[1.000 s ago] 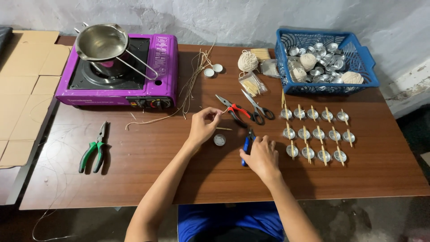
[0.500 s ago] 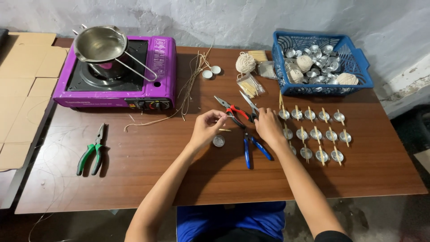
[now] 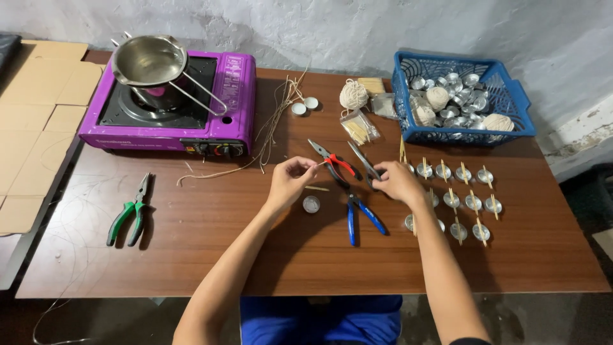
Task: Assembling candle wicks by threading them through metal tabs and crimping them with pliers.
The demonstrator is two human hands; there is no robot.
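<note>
Both hands (image 3: pixel 345 179) unmoved since prev; R now grips scissors (image 3: pixel 365 163).

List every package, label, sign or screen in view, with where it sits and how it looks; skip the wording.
Clear plastic bag: mid-table, left of the blue basket; small, holds pale sticks.
Second clear bag: against the basket's left wall; crumpled, contents unclear.
Stove front label: faint pale print on the purple stove's front edge, beside the dark control panel.
Flattened cardboard: left of the table; plain brown panels.
No signs or screens.
</note>
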